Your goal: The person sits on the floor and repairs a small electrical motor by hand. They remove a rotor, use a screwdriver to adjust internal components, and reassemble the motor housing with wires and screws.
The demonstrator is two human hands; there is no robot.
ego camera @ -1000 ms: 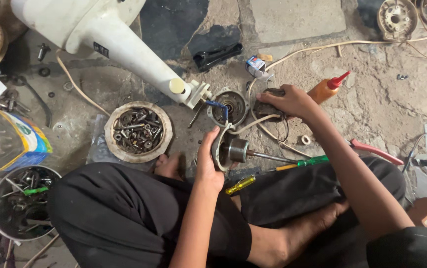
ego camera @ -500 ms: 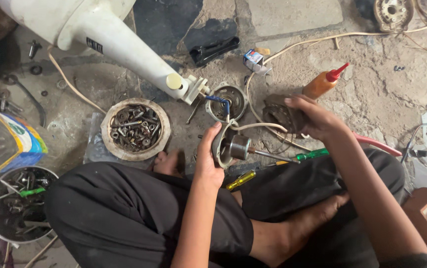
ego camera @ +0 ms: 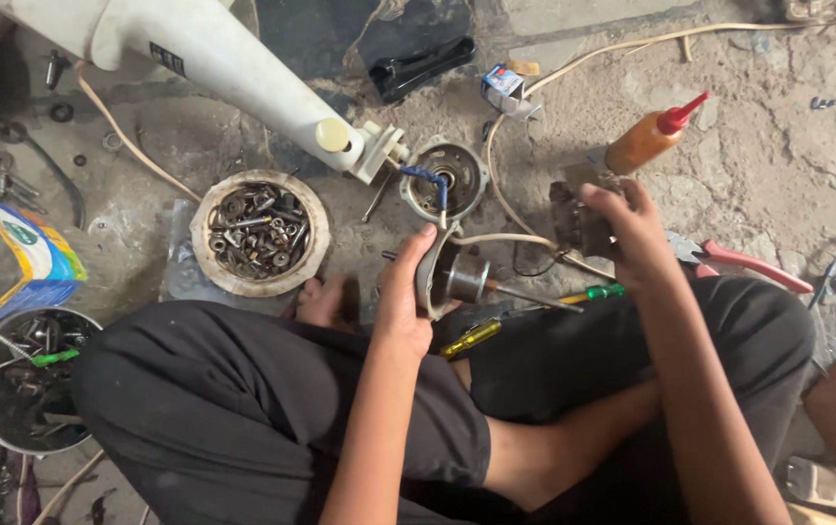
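My left hand (ego camera: 402, 297) grips a round metal motor cover with a rotor and shaft (ego camera: 457, 279), holding it upright just above my crossed legs. My right hand (ego camera: 629, 230) holds a dark, greasy motor part (ego camera: 578, 219) lifted off the floor, near an orange glue bottle with a red cap (ego camera: 653, 136). A second motor housing with a blue wire (ego camera: 444, 177) lies on the ground at the end of a white fan neck (ego camera: 233, 68). A white cable (ego camera: 505, 236) runs between the parts.
A shallow round dish of screws and nuts (ego camera: 259, 231) sits left of my knee. A metal tin of tools (ego camera: 19, 389) is at the lower left. Yellow (ego camera: 471, 337) and green (ego camera: 593, 292) screwdrivers rest on my lap; red-handled pliers (ego camera: 744, 262) lie right.
My right hand picked the dark part up off the ground and brought it rightward and nearer to me. My left hand stays on the motor cover.
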